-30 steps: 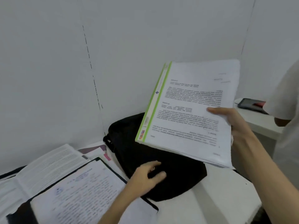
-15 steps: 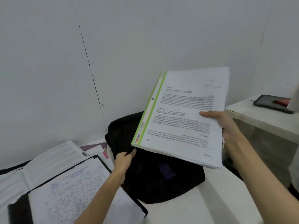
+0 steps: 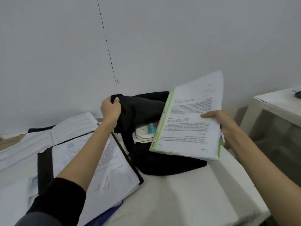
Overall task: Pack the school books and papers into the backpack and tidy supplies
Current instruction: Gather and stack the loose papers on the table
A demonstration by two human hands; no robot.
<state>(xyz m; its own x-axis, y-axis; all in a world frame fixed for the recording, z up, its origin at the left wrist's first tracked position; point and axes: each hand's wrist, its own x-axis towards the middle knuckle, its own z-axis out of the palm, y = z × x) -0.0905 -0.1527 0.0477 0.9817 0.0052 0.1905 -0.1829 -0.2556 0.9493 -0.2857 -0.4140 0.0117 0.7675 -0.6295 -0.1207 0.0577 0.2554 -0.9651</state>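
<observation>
Black backpack (image 3: pixel 162 162) flap gripped, left hand (image 3: pixel 110 110) | right hand (image 3: pixel 226 124) pinching papers (image 3: pixel 189 124) (green-edged)

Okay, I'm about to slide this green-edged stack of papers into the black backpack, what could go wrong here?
The right hand pinches the paper stack at one edge only, so loose sheets might fan out or slip. The backpack already holds papers at its mouth; the stack could catch and crumple them. Only the left hand holds the flap up; if it drops, the opening closes.

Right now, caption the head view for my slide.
Left hand lifts the black backpack flap; right hand holds a green-edged paper stack.
</observation>
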